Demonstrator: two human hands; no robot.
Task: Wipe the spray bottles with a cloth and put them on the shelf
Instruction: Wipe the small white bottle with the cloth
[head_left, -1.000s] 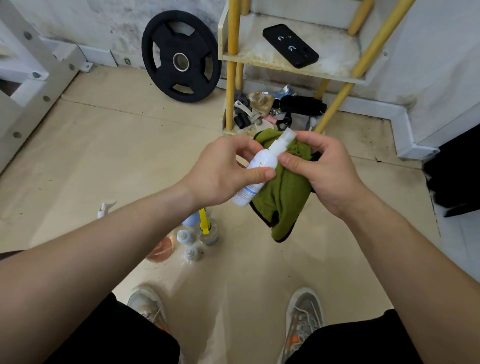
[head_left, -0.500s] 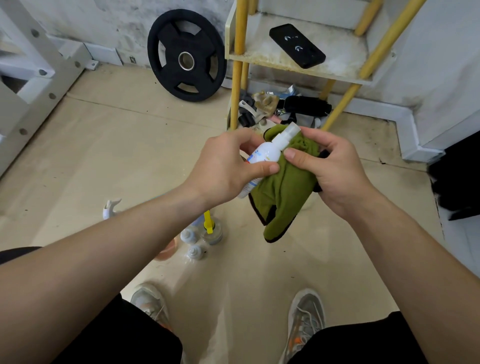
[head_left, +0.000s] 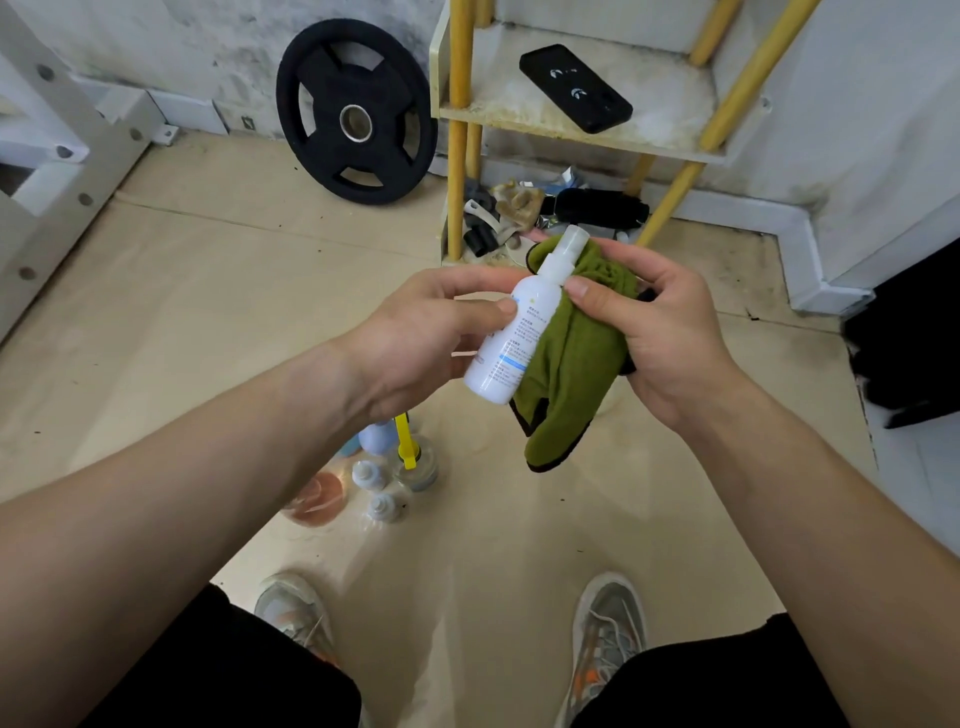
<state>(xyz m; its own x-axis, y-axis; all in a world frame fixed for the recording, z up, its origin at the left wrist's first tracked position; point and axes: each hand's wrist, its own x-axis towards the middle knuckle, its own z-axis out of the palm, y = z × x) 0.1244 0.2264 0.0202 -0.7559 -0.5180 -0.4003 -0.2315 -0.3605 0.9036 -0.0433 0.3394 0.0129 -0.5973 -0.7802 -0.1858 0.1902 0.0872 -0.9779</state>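
Inspection of the moment: a small white spray bottle (head_left: 511, 332) is held near mid-view. It is tilted, with its clear cap toward 1 o'clock and its base toward 7 o'clock. The left hand (head_left: 426, 332) grasps the bottle's body, thumb across the front and fingers curled round the far side. This is judged a steadying hold that leaves the printed side exposed. The right hand (head_left: 665, 332) is clenched round a bunched green cloth (head_left: 571, 374), its thumb pressing fabric against the bottle's shoulder from 3 o'clock. The cloth's loose end hangs toward 6 o'clock. Wiping is judged to be in hand, the cloth gathered so it can rub along the body. The yellow-posted shelf (head_left: 670, 98) stands at 12 o'clock from the hands, bearing a flat black device (head_left: 574, 88), and appears close enough for placing. Further bottles (head_left: 387, 470) stand on the floor at 7 o'clock, partly hidden by the left forearm and presumably awaiting the same treatment. A black weight plate (head_left: 356, 111) leans against the wall at 11 o'clock.
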